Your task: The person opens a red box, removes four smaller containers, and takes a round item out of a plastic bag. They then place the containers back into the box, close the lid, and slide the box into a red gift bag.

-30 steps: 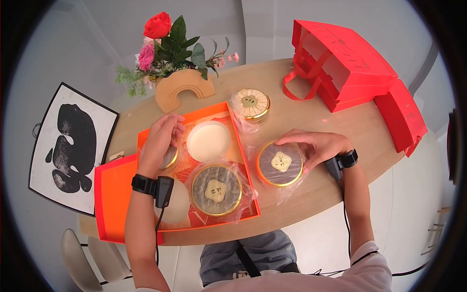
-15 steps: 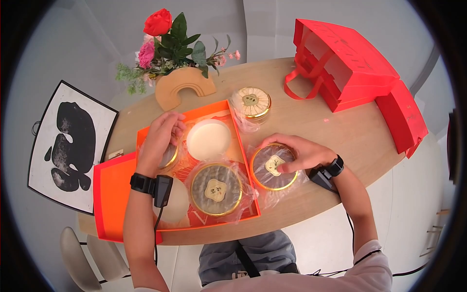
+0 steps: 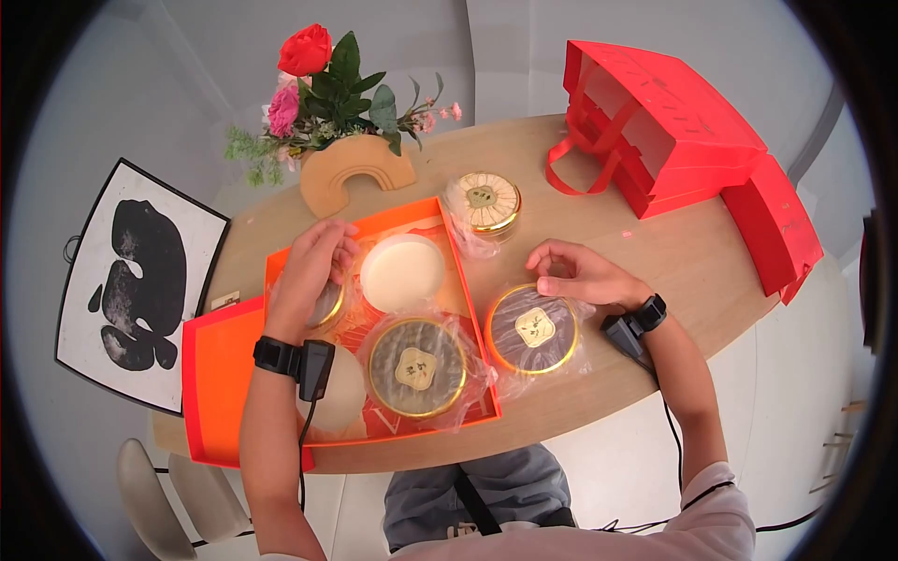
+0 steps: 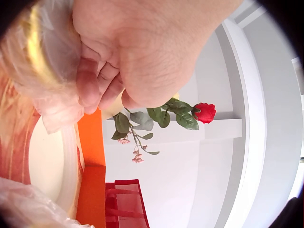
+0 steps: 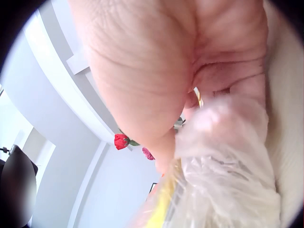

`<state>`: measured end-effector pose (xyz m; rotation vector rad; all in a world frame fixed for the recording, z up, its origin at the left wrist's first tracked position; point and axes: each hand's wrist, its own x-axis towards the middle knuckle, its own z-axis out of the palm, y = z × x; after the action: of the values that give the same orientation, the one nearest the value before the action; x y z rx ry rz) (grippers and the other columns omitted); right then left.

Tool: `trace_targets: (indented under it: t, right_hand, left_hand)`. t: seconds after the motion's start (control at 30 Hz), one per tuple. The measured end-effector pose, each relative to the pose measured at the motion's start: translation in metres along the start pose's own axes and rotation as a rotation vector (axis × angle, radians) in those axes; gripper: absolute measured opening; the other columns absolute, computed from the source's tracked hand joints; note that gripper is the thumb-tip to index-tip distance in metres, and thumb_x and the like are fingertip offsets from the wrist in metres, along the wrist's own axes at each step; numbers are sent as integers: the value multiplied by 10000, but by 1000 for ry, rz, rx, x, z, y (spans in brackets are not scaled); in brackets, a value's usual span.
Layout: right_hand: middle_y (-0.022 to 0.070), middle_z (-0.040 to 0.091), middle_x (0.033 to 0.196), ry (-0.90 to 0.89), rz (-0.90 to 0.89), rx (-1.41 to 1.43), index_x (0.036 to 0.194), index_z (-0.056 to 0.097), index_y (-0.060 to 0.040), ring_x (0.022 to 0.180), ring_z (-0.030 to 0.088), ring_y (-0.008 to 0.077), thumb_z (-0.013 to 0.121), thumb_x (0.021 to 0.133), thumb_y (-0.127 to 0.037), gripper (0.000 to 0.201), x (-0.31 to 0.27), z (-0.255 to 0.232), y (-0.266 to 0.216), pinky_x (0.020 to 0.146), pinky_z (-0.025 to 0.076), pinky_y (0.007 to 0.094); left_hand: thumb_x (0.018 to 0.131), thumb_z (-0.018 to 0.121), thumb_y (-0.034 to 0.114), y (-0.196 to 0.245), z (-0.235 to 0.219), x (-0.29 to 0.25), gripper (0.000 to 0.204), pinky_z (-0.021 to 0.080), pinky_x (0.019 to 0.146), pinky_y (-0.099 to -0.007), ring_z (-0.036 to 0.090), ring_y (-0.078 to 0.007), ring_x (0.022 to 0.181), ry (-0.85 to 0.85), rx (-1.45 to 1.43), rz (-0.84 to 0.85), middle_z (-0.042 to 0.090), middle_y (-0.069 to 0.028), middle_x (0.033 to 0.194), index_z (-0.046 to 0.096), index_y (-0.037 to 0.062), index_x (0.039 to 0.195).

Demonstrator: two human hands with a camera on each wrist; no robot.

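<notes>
In the head view my left hand point(image 3: 316, 265) rests at the far left of an orange gift box point(image 3: 376, 221), fingers loosely bent over a plastic-wrapped, gold-rimmed tin point(image 3: 326, 305) that it partly hides. Another wrapped round tin point(image 3: 417, 366) with a cream label lies in the box's near right compartment. Outside the box, close to its right wall, stands a similar wrapped tin point(image 3: 534, 328). My right hand point(image 3: 591, 278) hovers at this tin's far edge, fingers loosely bent and thumb apart from them. Crumpled clear wrap point(image 5: 228, 161) fills the space below the palm in the right wrist view.
A wrapped tin with a pleated gold top point(image 3: 488, 200) stands behind the box. Red paper bag point(image 3: 692, 122) at the back right, wooden arch vase point(image 3: 351, 168) with flowers at the back. A framed black-and-white picture point(image 3: 140, 280) is at the left; the box's orange lid point(image 3: 224, 374) lies nearby.
My right hand first spread across the right tin, thumb over its label, then drew back to its far edge. The tin shifted left, then slightly back towards me. My left hand stayed put.
</notes>
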<state>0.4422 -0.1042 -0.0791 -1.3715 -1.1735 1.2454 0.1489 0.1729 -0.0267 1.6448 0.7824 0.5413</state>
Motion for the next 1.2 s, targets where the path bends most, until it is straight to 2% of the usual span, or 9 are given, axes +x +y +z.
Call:
trace_targets:
  t: [0.2, 0.27, 0.5, 0.57, 0.77, 0.97, 1.1, 1.17, 1.2]
  right_hand:
    - [-18, 630, 908, 51, 80, -217, 1093, 644, -43, 835, 563, 60, 788, 919, -301, 344, -2, 1, -6, 750, 461, 245]
    - [-20, 644, 850, 4, 248, -309, 964, 682, -37, 799, 576, 75, 781, 911, -413, 393, -8, 0, -17, 693, 468, 253]
    - [-78, 606, 762, -153, 192, -100, 900, 659, -50, 664, 495, 6, 719, 968, -281, 248, -7, -16, -2, 578, 373, 204]
    - [-96, 572, 741, -2, 72, -18, 863, 640, -66, 628, 463, -3, 691, 990, -259, 236, -6, -10, -2, 551, 355, 206]
    - [-79, 484, 669, 287, 55, 95, 880, 599, -89, 575, 449, 15, 652, 1016, -307, 262, 1, -22, 3, 518, 389, 220]
    - [-39, 509, 658, 218, -7, 239, 1005, 565, -100, 540, 484, 69, 608, 1029, -236, 145, -1, -24, 6, 536, 441, 235]
    - [-9, 570, 777, 210, 39, 407, 1058, 531, -117, 634, 543, 80, 531, 1022, -135, 41, -2, -32, -1, 602, 484, 248]
    - [23, 606, 974, 312, -39, 323, 1118, 492, -125, 866, 609, 106, 534, 948, -10, 209, -3, -42, 8, 740, 519, 270]
    - [23, 606, 974, 312, -40, 322, 1118, 492, -125, 866, 609, 106, 534, 948, -10, 209, -5, -45, 10, 740, 519, 270]
  left_hand:
    - [1071, 481, 258, -2, -1, 1, 284, 428, 537, -186, 565, -47, 697, -2, -9, -3, 650, -8, 852, 643, 24, 1084]
    - [1071, 482, 258, -2, -1, 0, 285, 429, 537, -186, 564, -47, 697, 0, -5, 0, 650, -7, 853, 644, 25, 1084]
    - [1072, 484, 257, -1, 0, 0, 282, 431, 538, -183, 564, -42, 691, 1, -1, -6, 651, -4, 848, 645, 26, 1083]
    - [1072, 483, 256, -1, 0, 0, 281, 431, 539, -182, 564, -41, 688, -1, -8, -8, 650, -2, 847, 645, 26, 1082]
    - [1073, 482, 256, -1, 0, 0, 280, 432, 538, -182, 565, -40, 687, -6, 1, -2, 650, -3, 844, 644, 28, 1084]
    - [1072, 485, 255, 0, 0, 0, 277, 432, 533, -179, 567, -40, 689, -6, -6, -6, 650, -4, 843, 644, 27, 1082]
    - [1069, 491, 259, -1, 0, 0, 281, 432, 531, -179, 568, -41, 690, -2, -5, -10, 652, -7, 843, 644, 24, 1079]
    - [1069, 492, 261, -1, -1, 0, 283, 431, 531, -180, 568, -42, 689, 0, -2, -7, 652, -8, 843, 644, 24, 1079]
    - [1068, 492, 262, -2, -1, 1, 283, 430, 531, -181, 567, -42, 689, -1, -2, -3, 651, -8, 841, 644, 23, 1079]
